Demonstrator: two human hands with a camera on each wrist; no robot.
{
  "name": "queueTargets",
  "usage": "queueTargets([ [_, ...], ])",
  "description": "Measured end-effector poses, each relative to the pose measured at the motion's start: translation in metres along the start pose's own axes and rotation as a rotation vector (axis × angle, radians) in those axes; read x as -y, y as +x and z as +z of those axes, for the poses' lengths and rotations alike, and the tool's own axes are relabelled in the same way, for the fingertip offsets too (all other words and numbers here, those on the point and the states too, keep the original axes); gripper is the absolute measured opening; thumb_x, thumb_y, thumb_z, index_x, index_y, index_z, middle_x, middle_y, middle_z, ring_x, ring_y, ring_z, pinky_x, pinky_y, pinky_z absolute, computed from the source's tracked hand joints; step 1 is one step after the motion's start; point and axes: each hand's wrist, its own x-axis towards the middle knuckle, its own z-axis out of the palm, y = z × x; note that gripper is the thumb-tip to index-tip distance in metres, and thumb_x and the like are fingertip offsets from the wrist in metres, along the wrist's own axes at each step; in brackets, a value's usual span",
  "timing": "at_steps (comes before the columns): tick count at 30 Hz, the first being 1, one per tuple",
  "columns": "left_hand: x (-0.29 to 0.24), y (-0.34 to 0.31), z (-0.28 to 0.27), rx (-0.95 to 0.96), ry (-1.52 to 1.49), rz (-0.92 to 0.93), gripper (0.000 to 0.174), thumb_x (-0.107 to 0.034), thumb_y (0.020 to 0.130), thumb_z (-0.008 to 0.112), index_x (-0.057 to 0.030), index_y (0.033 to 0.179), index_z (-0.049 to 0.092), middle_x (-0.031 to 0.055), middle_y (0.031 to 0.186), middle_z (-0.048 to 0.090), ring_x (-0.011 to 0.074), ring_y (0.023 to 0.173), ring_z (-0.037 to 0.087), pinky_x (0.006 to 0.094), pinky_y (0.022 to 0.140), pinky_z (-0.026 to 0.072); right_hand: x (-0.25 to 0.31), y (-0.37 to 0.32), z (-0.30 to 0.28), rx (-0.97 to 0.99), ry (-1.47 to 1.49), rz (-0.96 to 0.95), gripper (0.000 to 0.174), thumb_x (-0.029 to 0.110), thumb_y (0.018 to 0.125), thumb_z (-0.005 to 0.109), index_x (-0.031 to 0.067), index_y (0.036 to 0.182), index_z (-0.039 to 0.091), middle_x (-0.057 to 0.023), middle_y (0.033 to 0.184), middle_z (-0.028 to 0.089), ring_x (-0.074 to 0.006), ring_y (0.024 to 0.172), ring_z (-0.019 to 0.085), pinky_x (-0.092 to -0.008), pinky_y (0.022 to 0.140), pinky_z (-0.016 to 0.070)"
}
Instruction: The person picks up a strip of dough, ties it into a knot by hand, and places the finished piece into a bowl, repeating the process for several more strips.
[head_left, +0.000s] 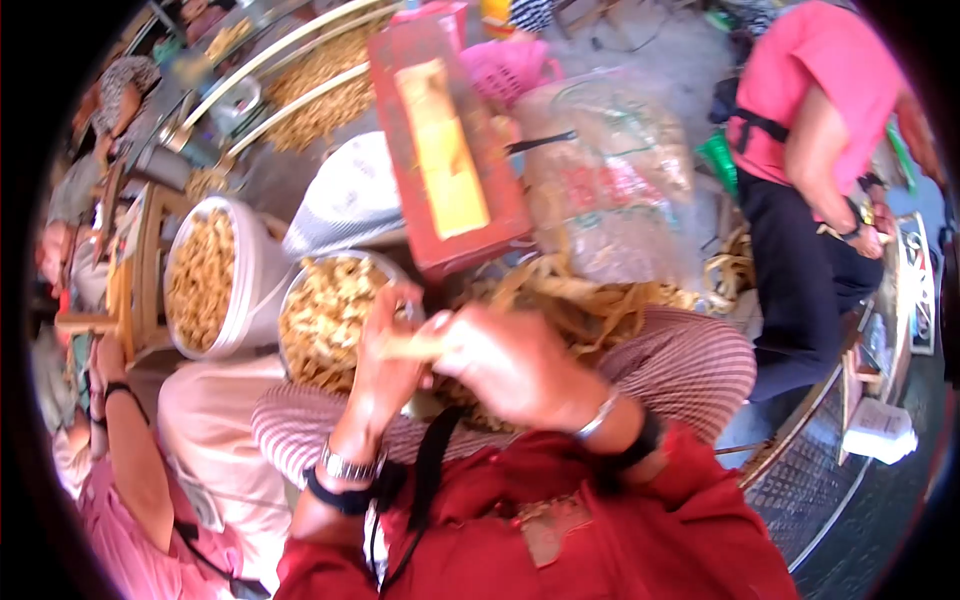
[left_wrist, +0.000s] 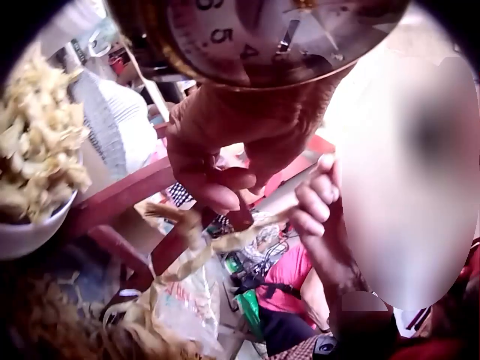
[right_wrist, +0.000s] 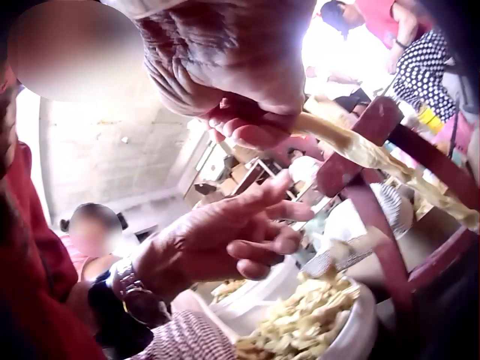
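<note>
My right hand [head_left: 515,365] grips one end of a long, pale, twisted strip [right_wrist: 352,146] that looks dried and fibrous; its fingers curl round it. The strip trails down in the left wrist view toward more loose strips. Facing it, my left hand [right_wrist: 217,236] has its fingers loosely spread, nothing held between them, close to the strip. Below the hands stands a white bucket [right_wrist: 364,322] heaped with short pale pieces [head_left: 330,310]. Beside my lap lies a heap of long tan strips [head_left: 600,310].
A red wooden bench [head_left: 505,215] with a yellow-orange panel stands just ahead. Another full white bucket [head_left: 255,290] is at the left. Beyond the bench lie a clear plastic sack [head_left: 610,170] and a pink basket [head_left: 505,70]. People in pink sit close on both sides.
</note>
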Motion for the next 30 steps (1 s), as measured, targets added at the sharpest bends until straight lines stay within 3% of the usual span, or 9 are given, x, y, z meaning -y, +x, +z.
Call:
queueTargets([
  [2,0.037,-0.003,0.010,0.060,0.019,0.131,0.032,-0.030,0.093,0.056,-0.0005,0.105,0.052,0.0055,0.081,0.056,0.0115,0.069,0.054,0.0266,0.062,0.0473,0.008,-0.014,0.029,-0.031,0.036,-0.070,0.009,0.015,0.087,0.056,0.0072,0.085,0.059,-0.0092,0.075,0.054,-0.0273,0.068,0.058,-0.0379,0.058,0.0453],
  [6,0.005,-0.020,0.018,0.516,-0.783,-0.540,0.043,-0.042,0.096,0.046,-0.0023,0.106,0.057,0.0079,0.076,0.061,0.0144,0.061,0.054,0.0283,0.061,0.0487,0.024,-0.039,0.075,0.148,0.250,-0.165,0.013,0.017,0.084,0.059,0.0055,0.081,0.054,-0.0091,0.070,0.051,-0.0284,0.062,0.054,-0.0391,0.054,0.0408],
  [8,0.002,-0.015,0.021,0.569,-0.745,-0.483,0.043,-0.043,0.094,0.049,-0.0020,0.106,0.057,0.0023,0.069,0.057,0.0072,0.052,0.044,0.0228,0.051,0.0419,0.049,-0.038,0.066,0.376,0.227,-0.138,0.031,0.017,0.087,0.057,-0.0008,0.112,0.052,-0.0128,0.076,0.058,-0.0287,0.070,0.061,-0.0387,0.062,0.0440],
  [12,-0.013,-0.019,0.011,0.639,-0.786,-0.389,0.022,-0.022,0.090,0.061,-0.0016,0.099,0.060,-0.0065,0.061,0.042,0.0036,0.048,0.030,0.0185,0.044,0.0274,0.060,-0.037,0.055,0.097,0.320,-0.128,0.011,0.014,0.086,0.059,0.0044,0.084,0.055,-0.0116,0.074,0.055,-0.0299,0.068,0.058,-0.0380,0.058,0.0431],
  [16,-0.006,-0.037,0.008,0.386,-0.414,-0.018,0.008,-0.004,0.091,0.055,-0.0031,0.091,0.063,-0.0012,0.070,0.057,0.0036,0.053,0.047,0.0191,0.044,0.0359,0.057,-0.028,0.026,-0.395,0.322,0.189,0.008,0.009,0.092,0.052,0.0014,0.090,0.055,-0.0120,0.082,0.052,-0.0273,0.068,0.058,-0.0363,0.060,0.0448],
  [19,-0.008,-0.050,0.016,0.158,0.005,0.369,0.005,0.003,0.084,0.058,-0.0005,0.087,0.060,0.0054,0.073,0.059,0.0149,0.064,0.055,0.0278,0.057,0.0445,0.033,-0.028,0.029,-0.473,0.090,0.167,0.013,0.010,0.095,0.047,-0.0013,0.092,0.052,-0.0086,0.083,0.051,-0.0167,0.071,0.052,-0.0280,0.064,0.0429],
  [23,-0.023,-0.057,0.014,-0.116,0.351,0.824,0.013,0.004,0.076,0.063,-0.0025,0.087,0.061,0.0133,0.088,0.058,0.0274,0.069,0.060,0.0342,0.062,0.0495,0.035,-0.025,0.019,-0.378,0.103,0.371,0.019,0.015,0.094,0.048,-0.0011,0.085,0.051,-0.0126,0.069,0.048,-0.0177,0.063,0.048,-0.0324,0.057,0.0396],
  [26,-0.043,-0.068,0.017,-0.227,0.535,0.907,0.014,0.003,0.075,0.064,-0.0036,0.086,0.062,0.0135,0.101,0.055,0.0302,0.070,0.061,0.0368,0.060,0.0508,0.034,-0.028,0.014,-0.227,0.009,0.460,0.021,0.022,0.093,0.049,0.0015,0.087,0.053,-0.0205,0.068,0.051,-0.0381,0.063,0.054,-0.0418,0.056,0.0405],
  [30,-0.032,-0.060,0.018,-0.108,0.503,0.991,0.015,0.002,0.076,0.064,-0.0016,0.089,0.057,0.0139,0.101,0.055,0.0319,0.068,0.061,0.0384,0.058,0.0510,0.023,-0.036,0.002,-0.089,0.043,0.423,0.024,0.023,0.091,0.050,0.0009,0.085,0.054,-0.0228,0.068,0.052,-0.0399,0.064,0.054,-0.0421,0.056,0.0416],
])
